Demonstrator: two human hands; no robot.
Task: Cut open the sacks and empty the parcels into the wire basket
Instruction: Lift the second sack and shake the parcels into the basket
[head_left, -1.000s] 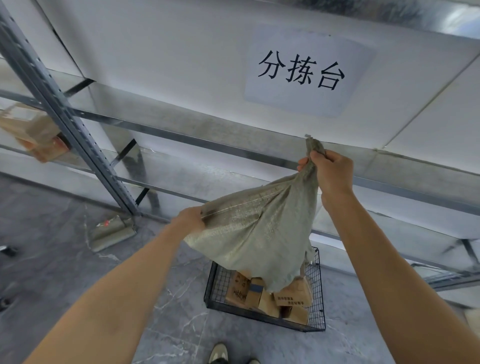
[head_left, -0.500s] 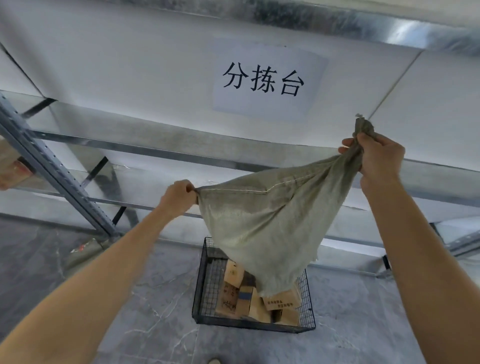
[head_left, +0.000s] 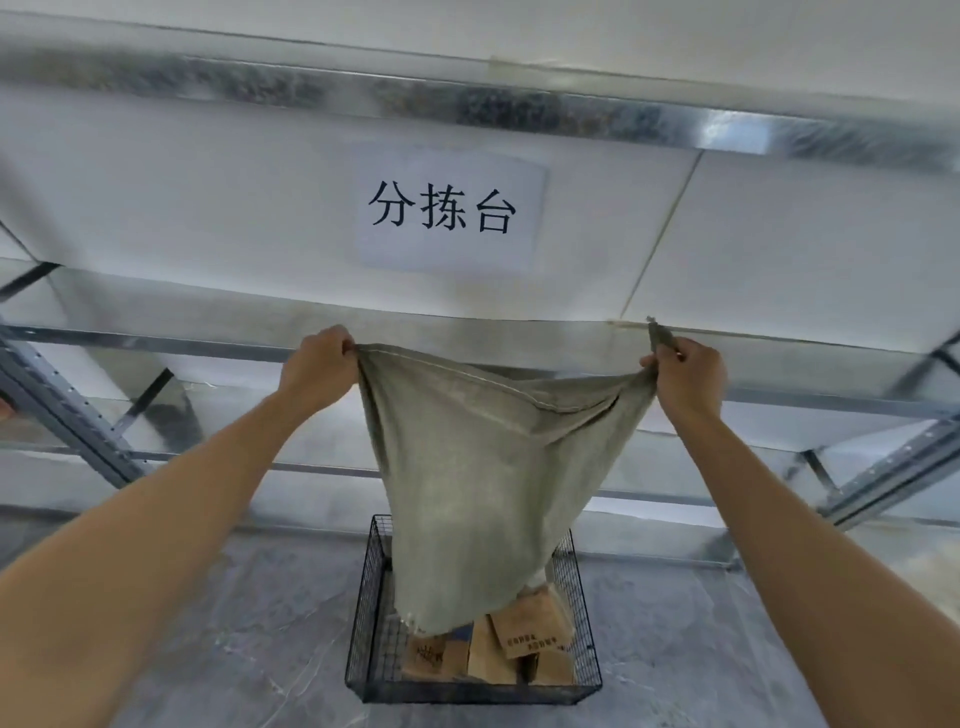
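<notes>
Grips with both hands, arms stretched up and forward: left hand fisted round one upper corner of the sack, right hand fisted round the other, with a twisted tail of cloth sticking up out of that fist. Holds the two corners well apart and about level, letting the stitched top edge sag between them. Lets the grey-green cloth hang slack and narrow downward, frayed lower end dangling over the wire basket. Cannot tell whether that end touches anything inside.

Lower down, on the grey marbled floor, shows the black basket directly beneath the sack. Holds brown cardboard parcels heaped at angles, several with dark print on their faces, one partly tucked under the sack's edge.

Farther back, shows metal shelving, with shiny horizontal beams and perforated grey uprights slanting at either side. Behind that, shows a white wall bearing a paper sign with three black Chinese characters, hanging above and between the hands.
</notes>
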